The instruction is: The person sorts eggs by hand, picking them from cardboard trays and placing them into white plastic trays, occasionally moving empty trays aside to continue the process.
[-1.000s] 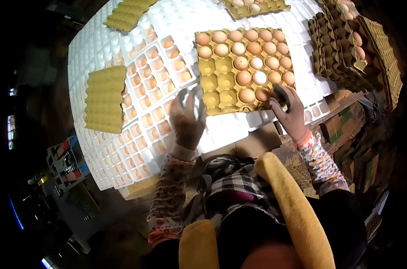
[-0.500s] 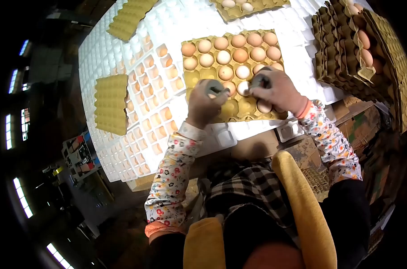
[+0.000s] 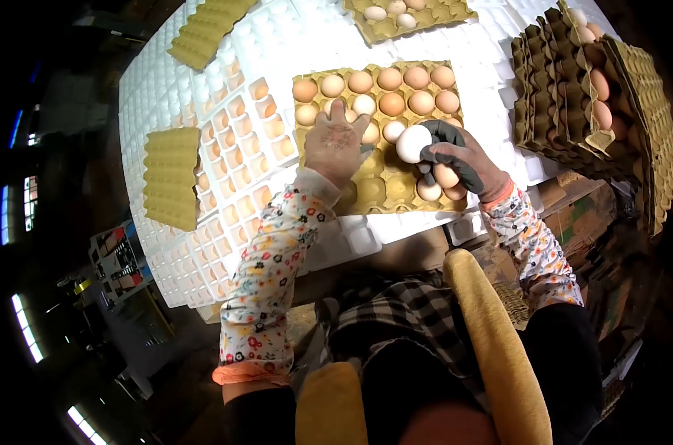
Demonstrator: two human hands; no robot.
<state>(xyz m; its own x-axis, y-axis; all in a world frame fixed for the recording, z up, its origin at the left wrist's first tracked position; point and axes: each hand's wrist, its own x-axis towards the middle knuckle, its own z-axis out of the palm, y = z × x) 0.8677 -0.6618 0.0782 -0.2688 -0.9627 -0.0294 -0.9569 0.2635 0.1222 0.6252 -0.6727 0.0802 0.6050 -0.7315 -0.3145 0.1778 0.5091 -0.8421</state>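
Your right hand (image 3: 459,159), in a dark glove, is curled around a white egg (image 3: 413,143), gripping it between thumb and fingers just above the cardboard egg tray (image 3: 384,189). The egg sits lifted over the tray's middle rows, with pale brown eggs (image 3: 434,183) resting in the cups right below your palm.

Your left hand (image 3: 336,144) lies spread, fingers extended and fairly wide apart, pressing down onto the tray's left half. Its fingertips reach among the eggs of the second row, and the palm covers several cups; you cannot tell from this view whether anything is held beneath it.

The tray rests on a broad bed of white foam trays (image 3: 225,141) that covers the table. Its upper rows are filled with brown eggs (image 3: 392,78), while the near-left cups stand bare. To your right rises a stack of cardboard trays (image 3: 573,89) with eggs in them, and a second partly filled tray (image 3: 403,15) lies beyond.
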